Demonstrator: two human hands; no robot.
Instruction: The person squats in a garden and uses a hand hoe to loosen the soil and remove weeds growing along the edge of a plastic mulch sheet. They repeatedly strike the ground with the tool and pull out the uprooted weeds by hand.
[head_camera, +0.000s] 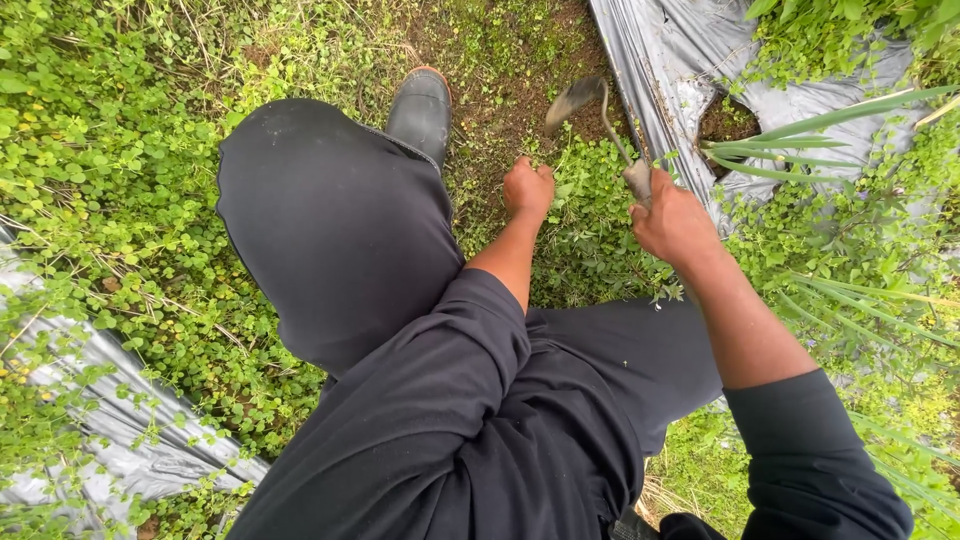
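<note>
Clenched into a fist, my left hand sits at the centre of the frame, knuckles up, pressed down into a clump of weeds; whether stems are caught inside the fist I cannot tell from here. My right hand is just right of centre, closed around the handle of a small hoe. Its thin curved neck rises from my grip toward the top of the frame, and the blurred blade hangs above a patch of bare soil at upper centre, a little beyond the left hand. Both hands are near each other, with the clump between them.

My knee, in black trousers, fills the left-centre of the frame, and my black boot stands just above it on the soil. Black sleeves cover my arms in the lower half of the frame, pushed up off the forearms.

Grey plastic sheet lies along the upper right, beside the hoe, with a hole from which long green leaves spread right. More of the sheet shows at lower left, half under low green ground cover.
</note>
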